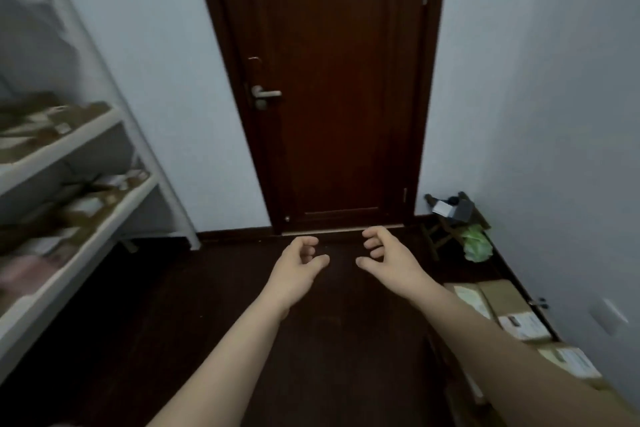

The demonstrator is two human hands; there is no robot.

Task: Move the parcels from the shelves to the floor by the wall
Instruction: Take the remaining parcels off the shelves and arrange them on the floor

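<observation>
White shelves stand along the left wall and carry several brown and pale parcels, blurred in this view. More cardboard parcels lie in a row on the floor by the right wall. My left hand and my right hand are stretched out side by side in mid-air over the dark floor, between the shelves and the wall. The fingers of both hands are loosely curled and hold nothing.
A dark wooden door with a metal handle is shut straight ahead. In the right corner stands a small folding stool with dark items on it and a green bag hanging from it. Dark floor runs down the middle.
</observation>
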